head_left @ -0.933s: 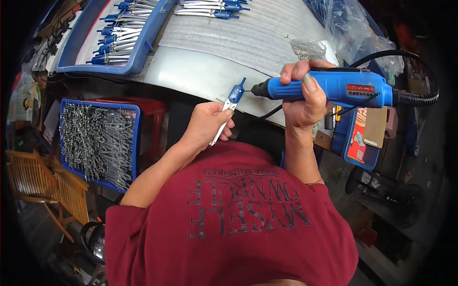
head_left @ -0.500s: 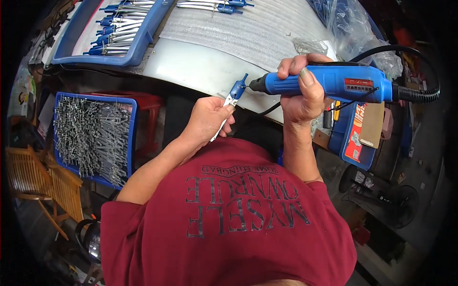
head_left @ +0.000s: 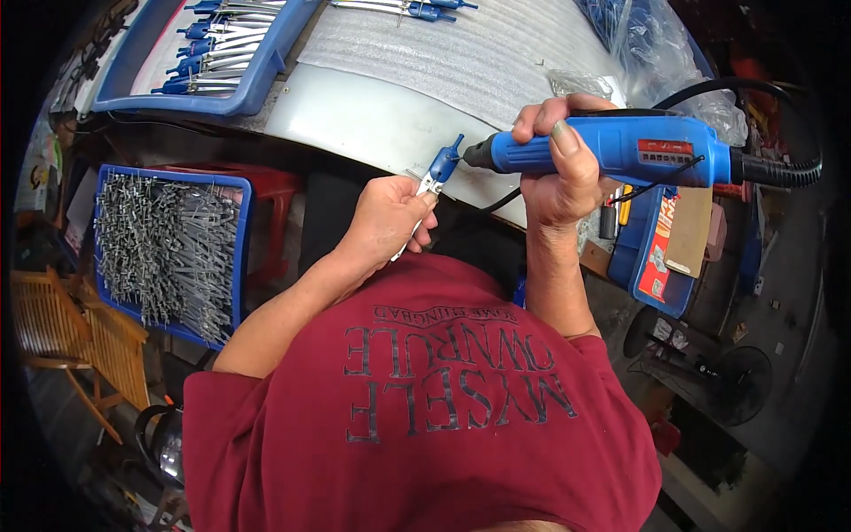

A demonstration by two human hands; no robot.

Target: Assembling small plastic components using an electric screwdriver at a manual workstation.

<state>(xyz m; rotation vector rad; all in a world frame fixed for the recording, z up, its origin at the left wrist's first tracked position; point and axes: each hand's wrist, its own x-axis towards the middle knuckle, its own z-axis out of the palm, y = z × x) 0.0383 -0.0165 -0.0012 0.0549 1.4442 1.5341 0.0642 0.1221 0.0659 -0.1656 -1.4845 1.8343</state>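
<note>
My left hand (head_left: 386,217) is closed around the white arm of a slim blue-and-white piece (head_left: 441,166); its blue end has a narrow tip pointing up and away. A blue electric screwdriver (head_left: 567,151) lies level in my right hand (head_left: 567,173), fingers wrapped over its body. The dark nose of the driver meets the side of the blue end, around a small screw point; whether it presses on a screw is too small to tell. Both hands are just over the near edge of the white work table (head_left: 337,129).
A blue tray (head_left: 257,105) of similar blue-and-white pieces stands far left, and more pieces (head_left: 417,11) lie on foam sheeting (head_left: 461,53). Below left, a blue crate (head_left: 239,257) holds many metal parts. Clear plastic bags (head_left: 647,53), a black cable (head_left: 780,84) and a blue bin (head_left: 669,288) are right.
Almost nothing differs: both hands keep their hold and the driver stays against the blue end. The whole view has shifted slightly.
</note>
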